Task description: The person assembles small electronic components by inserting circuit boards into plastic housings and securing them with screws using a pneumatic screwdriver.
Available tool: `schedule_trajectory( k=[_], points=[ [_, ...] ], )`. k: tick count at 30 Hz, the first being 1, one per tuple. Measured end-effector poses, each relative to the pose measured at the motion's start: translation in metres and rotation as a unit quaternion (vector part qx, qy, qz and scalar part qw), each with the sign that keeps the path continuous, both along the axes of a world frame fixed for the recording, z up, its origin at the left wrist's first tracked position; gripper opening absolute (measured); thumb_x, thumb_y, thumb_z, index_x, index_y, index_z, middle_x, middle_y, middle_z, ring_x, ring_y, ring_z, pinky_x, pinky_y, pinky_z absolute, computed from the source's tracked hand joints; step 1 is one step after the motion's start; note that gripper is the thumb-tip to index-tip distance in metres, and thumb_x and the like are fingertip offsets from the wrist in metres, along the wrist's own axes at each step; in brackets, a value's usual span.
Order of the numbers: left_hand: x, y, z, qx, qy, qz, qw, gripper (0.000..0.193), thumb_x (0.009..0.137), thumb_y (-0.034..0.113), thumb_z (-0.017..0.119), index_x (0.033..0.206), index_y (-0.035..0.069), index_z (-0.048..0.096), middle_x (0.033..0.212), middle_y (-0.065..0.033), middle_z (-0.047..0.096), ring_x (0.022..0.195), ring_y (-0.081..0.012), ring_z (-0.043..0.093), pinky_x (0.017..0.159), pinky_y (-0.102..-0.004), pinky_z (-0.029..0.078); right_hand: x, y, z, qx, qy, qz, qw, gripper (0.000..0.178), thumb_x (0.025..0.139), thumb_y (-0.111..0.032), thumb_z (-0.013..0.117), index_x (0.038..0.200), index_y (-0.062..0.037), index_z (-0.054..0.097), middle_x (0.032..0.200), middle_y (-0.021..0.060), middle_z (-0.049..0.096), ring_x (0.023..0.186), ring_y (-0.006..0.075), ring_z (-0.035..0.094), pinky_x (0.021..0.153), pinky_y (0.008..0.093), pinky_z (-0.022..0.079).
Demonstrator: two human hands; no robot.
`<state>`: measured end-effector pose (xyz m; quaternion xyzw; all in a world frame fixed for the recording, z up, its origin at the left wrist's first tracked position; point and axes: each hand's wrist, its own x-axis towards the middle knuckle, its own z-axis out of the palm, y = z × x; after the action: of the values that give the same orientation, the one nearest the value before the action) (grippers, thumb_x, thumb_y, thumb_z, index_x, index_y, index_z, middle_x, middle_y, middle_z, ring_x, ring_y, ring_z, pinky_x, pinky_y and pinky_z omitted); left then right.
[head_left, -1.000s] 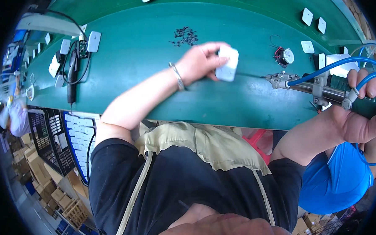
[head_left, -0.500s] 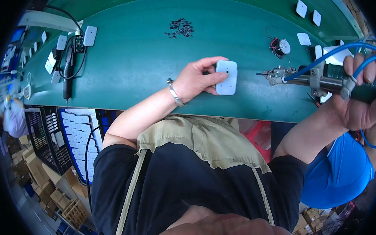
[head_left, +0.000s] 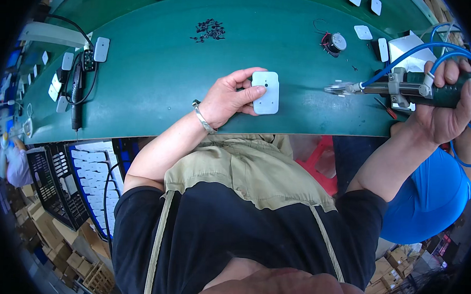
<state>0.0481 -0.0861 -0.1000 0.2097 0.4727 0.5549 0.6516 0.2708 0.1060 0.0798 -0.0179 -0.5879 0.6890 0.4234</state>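
Observation:
Thumb and fingers of my left hand [head_left: 234, 97] pinch a white rounded rectangular plastic case [head_left: 267, 98] by its left edge, just above the table. A few small dark holes show in its face. My right hand [head_left: 450, 106] is wrapped round the dark grip of an air-driven screwdriver [head_left: 377, 89] with a metal barrel and blue hoses. The tool lies level and points left toward the case, apart from it; its tip is blurred. Beyond the left hand lies a pile of small dark screws [head_left: 209, 30].
A round speaker-like part with wires [head_left: 334, 43] lies at the far right. A red-handled screwdriver [head_left: 387, 109] is below the air tool. At left are a black corded electric screwdriver [head_left: 77, 95] and several white cases [head_left: 101, 49]. A crate of white parts [head_left: 95, 172] stands below the table's left edge.
The whole view has shifted a little. The gap between the air screwdriver's tip and the case has widened, and the tool has turned more level. The left hand still holds the case.

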Motion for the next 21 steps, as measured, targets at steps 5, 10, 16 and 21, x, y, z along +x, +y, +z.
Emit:
schedule_trajectory(
  k=[5, 10, 16, 21],
  points=[
    [0.006, -0.002, 0.001, -0.005, -0.011, -0.001, 1.000, 0.040, 0.082, 0.012, 0.059, 0.120, 0.008, 0.047, 0.095, -0.0048, 0.056, 0.084, -0.0146, 0.059, 0.065, -0.0277, 0.055, -0.002, -0.003, 0.000, -0.007, -0.018, 0.000, 1.000, 0.028, 0.089, -0.026, 0.042, 0.084, 0.0000, 0.051, 0.080, 0.0090, 0.051, 0.074, 0.0181, 0.045, 0.071, 0.0323, 0.040],
    [0.010, -0.002, -0.001, -0.001, -0.020, -0.005, 1.000, 0.040, 0.082, 0.013, 0.060, 0.119, 0.008, 0.047, 0.084, -0.0036, 0.056, 0.077, -0.0129, 0.060, 0.063, -0.0249, 0.055, -0.008, -0.005, 0.000, -0.010, 0.004, 0.002, 1.000, 0.028, 0.089, -0.025, 0.042, 0.083, 0.0002, 0.052, 0.082, 0.0096, 0.052, 0.075, 0.0185, 0.046, 0.071, 0.0325, 0.041],
    [0.015, 0.003, -0.004, -0.007, -0.004, -0.036, 0.999, 0.040, 0.083, 0.012, 0.057, 0.121, 0.008, 0.045, 0.101, -0.0055, 0.056, 0.087, -0.0162, 0.060, 0.065, -0.0285, 0.056, -0.012, -0.006, 0.000, -0.009, 0.006, 0.024, 1.000, 0.026, 0.089, -0.025, 0.043, 0.084, -0.0003, 0.051, 0.084, 0.0098, 0.052, 0.075, 0.0188, 0.046, 0.073, 0.0327, 0.040],
    [0.021, 0.012, 0.001, -0.003, 0.010, -0.057, 0.998, 0.039, 0.083, 0.011, 0.057, 0.120, 0.008, 0.046, 0.093, -0.0041, 0.058, 0.082, -0.0144, 0.060, 0.066, -0.0272, 0.055, -0.015, -0.008, 0.000, -0.009, 0.008, 0.032, 0.999, 0.025, 0.089, -0.024, 0.041, 0.087, -0.0009, 0.050, 0.087, 0.0101, 0.050, 0.078, 0.0185, 0.045, 0.073, 0.0326, 0.040]
  ],
)
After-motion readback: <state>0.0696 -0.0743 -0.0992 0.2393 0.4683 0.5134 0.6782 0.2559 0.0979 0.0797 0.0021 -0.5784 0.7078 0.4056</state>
